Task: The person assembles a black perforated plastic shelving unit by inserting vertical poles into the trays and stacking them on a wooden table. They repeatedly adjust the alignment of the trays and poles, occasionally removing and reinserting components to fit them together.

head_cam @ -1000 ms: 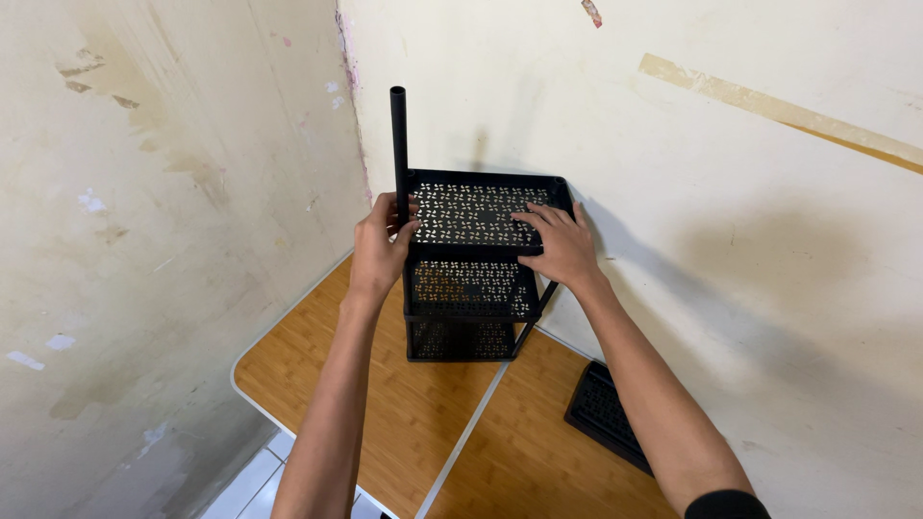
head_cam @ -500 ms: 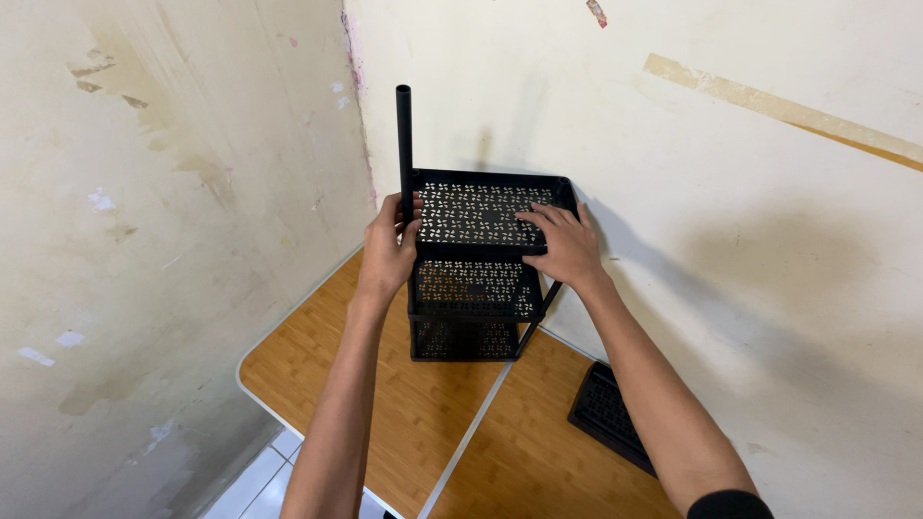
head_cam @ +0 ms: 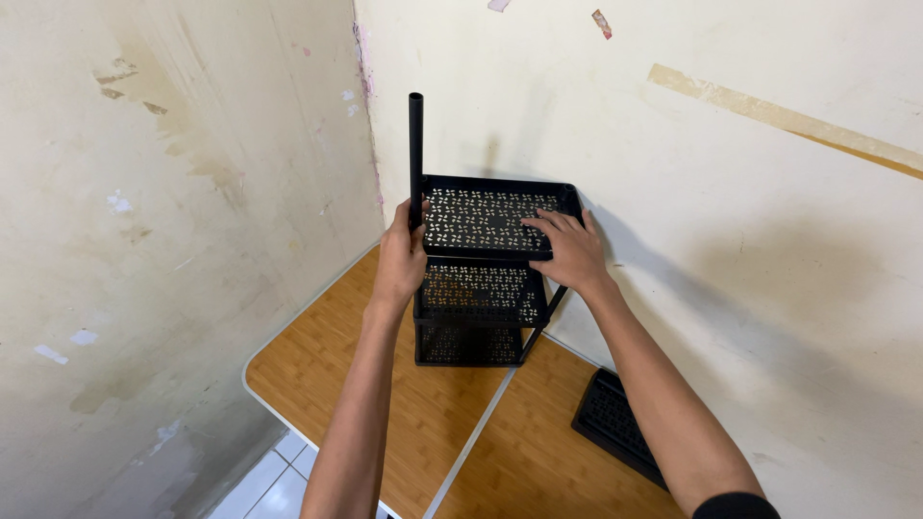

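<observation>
In the corner of a room with stained cream walls (head_cam: 173, 192), a wood-grain folding surface (head_cam: 327, 375) is seen pushed against both walls, pale floor tiles showing below its near left corner. At the far corner of the surface, a black perforated rack (head_cam: 481, 288) of three stacked trays is stood upright. One black tube (head_cam: 415, 154) is seen rising from the rack's back left corner post, well above the top tray. The left hand (head_cam: 402, 258) is clamped around the base of that tube, apparently so that it can be seated straight in its socket. The right hand (head_cam: 569, 252) is laid flat, fingers spread, on the top tray's front right part, seemingly to keep the rack pressed down and steady. A fourth perforated tray (head_cam: 615, 423) of the same black kind is left lying loose by the right edge of the surface, against the wall, clear of both hands. Two bare forearms are counted, belonging to one person.
</observation>
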